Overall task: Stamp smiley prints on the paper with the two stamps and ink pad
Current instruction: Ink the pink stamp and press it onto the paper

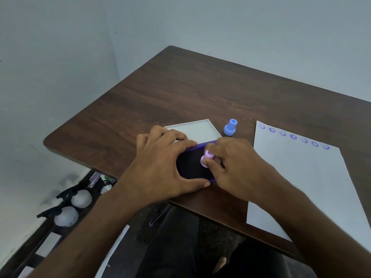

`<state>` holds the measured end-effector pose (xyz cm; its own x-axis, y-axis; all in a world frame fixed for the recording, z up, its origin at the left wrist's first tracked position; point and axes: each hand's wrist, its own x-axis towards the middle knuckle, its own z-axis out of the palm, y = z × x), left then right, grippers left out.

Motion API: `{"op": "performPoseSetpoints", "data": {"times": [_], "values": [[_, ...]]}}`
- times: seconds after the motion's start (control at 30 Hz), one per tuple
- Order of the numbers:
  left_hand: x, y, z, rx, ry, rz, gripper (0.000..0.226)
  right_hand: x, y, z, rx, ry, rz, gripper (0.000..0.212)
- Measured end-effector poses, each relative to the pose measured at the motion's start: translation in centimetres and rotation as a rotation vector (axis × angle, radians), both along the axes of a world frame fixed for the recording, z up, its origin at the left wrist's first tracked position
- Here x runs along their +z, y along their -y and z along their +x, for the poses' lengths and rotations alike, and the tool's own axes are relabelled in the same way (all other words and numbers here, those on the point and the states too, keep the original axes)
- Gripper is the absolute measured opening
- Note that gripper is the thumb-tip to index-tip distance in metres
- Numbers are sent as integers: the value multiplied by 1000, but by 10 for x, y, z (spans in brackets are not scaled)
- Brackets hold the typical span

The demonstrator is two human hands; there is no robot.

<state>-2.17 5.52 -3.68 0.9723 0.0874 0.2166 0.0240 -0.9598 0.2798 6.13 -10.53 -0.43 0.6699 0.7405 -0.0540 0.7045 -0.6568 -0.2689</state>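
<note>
A purple ink pad (192, 167) lies near the front edge of the dark wooden table (200, 93). My left hand (164, 163) grips the pad's left side, fingers on its far edge and thumb on its near edge. My right hand (232, 167) pinches a small pink stamp (207, 158) whose face rests on the dark ink surface. A blue stamp (230, 127) stands upright behind the pad. The white paper (305, 181) lies to the right, with a row of several purple smiley prints (293, 136) along its far edge.
The ink pad's white lid (198, 128) lies open-side up just behind the pad. Below the table's left edge, on the floor, are two white round objects (74, 207) with black clips, plus papers. A pale wall stands behind the table.
</note>
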Motion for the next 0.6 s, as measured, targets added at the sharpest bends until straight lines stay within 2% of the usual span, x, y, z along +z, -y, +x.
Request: {"op": "performPoseSetpoints", "data": {"times": [0.33, 0.47, 0.6], "values": [[6, 2, 1, -2, -5, 37, 92, 0, 0, 0, -60, -115, 3, 31], [8, 2, 4, -13, -5, 45, 91, 5, 5, 2, -69, -124, 124, 23], [9, 2, 5, -37, -29, 9, 101, 11, 11, 7, -61, -183, 265, 25]]}}
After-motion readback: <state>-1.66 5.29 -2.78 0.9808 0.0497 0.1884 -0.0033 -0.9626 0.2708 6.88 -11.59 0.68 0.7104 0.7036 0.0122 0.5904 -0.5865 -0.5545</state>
